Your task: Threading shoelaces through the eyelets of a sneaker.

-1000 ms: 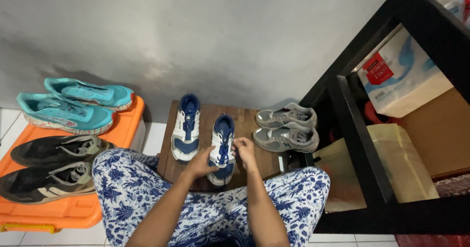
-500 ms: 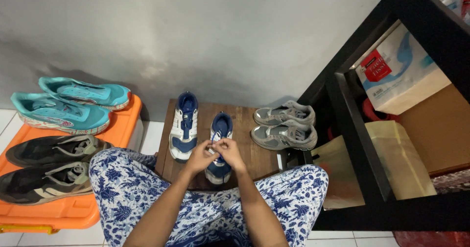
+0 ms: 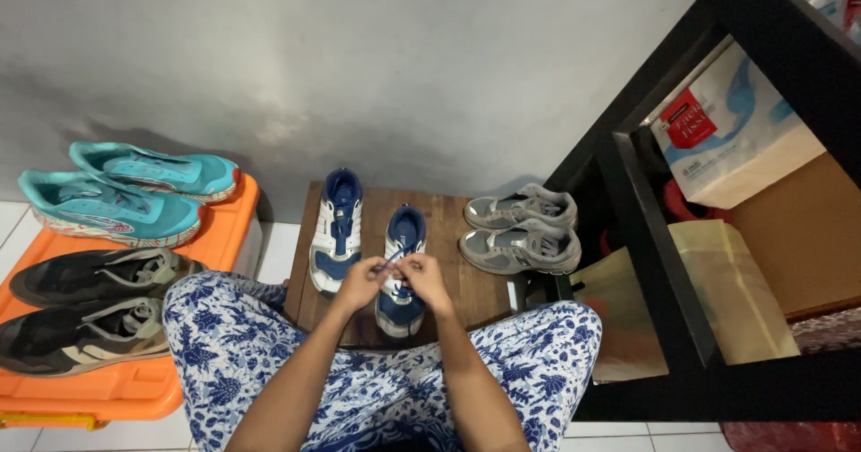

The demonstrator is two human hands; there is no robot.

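Note:
A pair of blue and white sneakers stands on a low wooden board [image 3: 466,282], toes toward me. Over the right sneaker [image 3: 402,237] my left hand [image 3: 359,283] and my right hand [image 3: 423,280] meet, each pinching a white lace [image 3: 392,261] above the shoe's tongue. The left sneaker [image 3: 336,228] stands untouched beside my left hand. My knees, in blue and white floral trousers [image 3: 224,344], frame the board on both sides.
A grey pair of sneakers [image 3: 520,232] sits on the board's right end. An orange plastic lid [image 3: 117,398] on the left carries a teal pair [image 3: 117,196] and a black pair [image 3: 85,304]. A black shelf [image 3: 655,264] on the right holds a tissue pack, boxes and bags.
My hands have drawn closer together over the right sneaker and now pinch the lace between them. The view has shifted slightly.

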